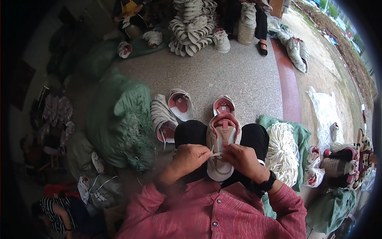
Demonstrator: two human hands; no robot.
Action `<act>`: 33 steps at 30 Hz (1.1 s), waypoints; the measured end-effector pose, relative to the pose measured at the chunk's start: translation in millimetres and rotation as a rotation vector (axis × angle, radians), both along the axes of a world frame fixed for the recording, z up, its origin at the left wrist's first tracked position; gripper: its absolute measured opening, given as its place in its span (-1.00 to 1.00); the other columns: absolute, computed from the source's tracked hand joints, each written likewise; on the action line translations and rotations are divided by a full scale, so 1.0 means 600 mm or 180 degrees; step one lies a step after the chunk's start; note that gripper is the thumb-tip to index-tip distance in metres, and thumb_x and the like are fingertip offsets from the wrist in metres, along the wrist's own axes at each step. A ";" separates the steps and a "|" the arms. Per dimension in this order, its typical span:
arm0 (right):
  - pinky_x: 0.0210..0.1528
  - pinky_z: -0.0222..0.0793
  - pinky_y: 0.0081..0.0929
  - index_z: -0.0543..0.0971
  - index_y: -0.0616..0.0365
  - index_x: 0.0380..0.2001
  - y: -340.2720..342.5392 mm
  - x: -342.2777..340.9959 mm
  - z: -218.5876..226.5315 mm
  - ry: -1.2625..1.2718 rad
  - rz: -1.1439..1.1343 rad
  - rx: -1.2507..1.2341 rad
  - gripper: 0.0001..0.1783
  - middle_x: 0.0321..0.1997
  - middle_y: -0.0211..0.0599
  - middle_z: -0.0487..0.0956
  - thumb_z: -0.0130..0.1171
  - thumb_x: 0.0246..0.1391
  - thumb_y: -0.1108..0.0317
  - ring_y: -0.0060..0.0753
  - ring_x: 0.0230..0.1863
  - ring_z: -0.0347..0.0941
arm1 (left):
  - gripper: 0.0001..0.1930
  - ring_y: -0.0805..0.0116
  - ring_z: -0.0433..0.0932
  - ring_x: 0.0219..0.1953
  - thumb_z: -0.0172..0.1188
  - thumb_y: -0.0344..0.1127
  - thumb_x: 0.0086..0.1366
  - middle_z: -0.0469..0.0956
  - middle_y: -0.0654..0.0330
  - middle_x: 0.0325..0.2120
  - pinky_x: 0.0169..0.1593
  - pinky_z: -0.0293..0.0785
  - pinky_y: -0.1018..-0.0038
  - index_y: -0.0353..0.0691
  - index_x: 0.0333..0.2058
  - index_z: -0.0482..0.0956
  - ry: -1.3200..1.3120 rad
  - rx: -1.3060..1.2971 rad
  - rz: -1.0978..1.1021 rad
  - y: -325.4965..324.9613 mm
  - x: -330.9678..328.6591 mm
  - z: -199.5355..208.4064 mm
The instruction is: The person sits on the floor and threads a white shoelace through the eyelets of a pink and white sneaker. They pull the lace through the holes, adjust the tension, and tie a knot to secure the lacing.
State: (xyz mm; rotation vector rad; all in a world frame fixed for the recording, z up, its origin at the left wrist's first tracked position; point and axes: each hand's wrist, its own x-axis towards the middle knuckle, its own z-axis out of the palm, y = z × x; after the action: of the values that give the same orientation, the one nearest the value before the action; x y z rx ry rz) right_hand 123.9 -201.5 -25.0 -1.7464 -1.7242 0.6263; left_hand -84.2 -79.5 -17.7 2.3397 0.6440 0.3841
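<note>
A white and beige sneaker [226, 131] with pink lining rests between my knees, its toe toward me. My left hand [191, 157] is closed at the left of its lacing, a white shoelace [217, 154] pinched in the fingertips. On the other side my right hand [246, 160] is closed on the same lace, close to the eyelets. Part of the lacing is hidden behind my fingers. Just beyond this sneaker, another pink-lined shoe [224, 104] shows its heel opening.
A bundle of white laces [281, 153] lies on green sacking at my right. Nested shoes [161, 115] and a bulging green sack [119, 119] are at my left. Tall shoe stacks [191, 28] and seated people are ahead. A person in a striped top [59, 213] bends at lower left.
</note>
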 end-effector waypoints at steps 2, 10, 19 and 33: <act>-0.29 0.53 -0.31 0.60 0.15 -0.15 0.000 0.004 -0.010 0.0282 0.0034 0.0046 -0.68 -0.33 -0.16 0.67 0.37 0.05 0.25 -0.11 -0.33 0.64 | -0.85 0.22 0.59 -0.48 0.26 -0.32 0.30 0.59 0.13 -0.49 -0.36 0.47 0.42 -0.29 -0.35 0.67 -0.0101 -0.0294 -0.0449 -0.002 -0.007 -0.003; -0.23 0.55 -0.46 0.59 0.24 -0.32 0.002 0.015 -0.011 0.0806 0.0017 -0.0416 -0.76 -0.10 -0.18 0.69 0.43 0.00 0.38 -0.44 -0.25 0.66 | -0.85 0.32 0.58 -0.54 0.23 -0.31 0.35 0.58 0.17 -0.55 -0.42 0.46 0.45 -0.25 -0.24 0.69 -0.0400 -0.0995 0.0347 -0.022 -0.004 -0.017; -0.22 0.55 -0.46 0.59 0.24 -0.25 -0.001 0.013 -0.013 0.0855 -0.0002 -0.0348 -0.72 -0.22 -0.20 0.70 0.41 0.03 0.33 -0.43 -0.28 0.66 | -0.79 0.02 0.55 -0.49 0.19 -0.22 0.31 0.57 0.11 -0.56 -0.37 0.38 0.20 -0.18 -0.47 0.55 0.0001 0.0265 -0.0046 -0.026 0.016 -0.018; -0.25 0.53 -0.46 0.59 0.21 -0.20 -0.006 0.015 -0.024 0.0930 -0.0040 -0.0205 -0.68 -0.35 -0.21 0.68 0.42 0.04 0.27 -0.38 -0.34 0.66 | -0.78 -0.11 0.56 -0.49 0.19 -0.22 0.25 0.57 0.01 -0.56 -0.39 0.43 0.09 -0.21 -0.51 0.53 0.0309 0.0142 0.0266 -0.026 0.041 -0.020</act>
State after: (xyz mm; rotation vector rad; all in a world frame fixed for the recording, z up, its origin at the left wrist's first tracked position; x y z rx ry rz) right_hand 132.6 -205.0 -39.7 -1.6149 -1.5048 0.8924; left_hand -59.9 -94.9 -29.6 2.3910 0.7892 0.3268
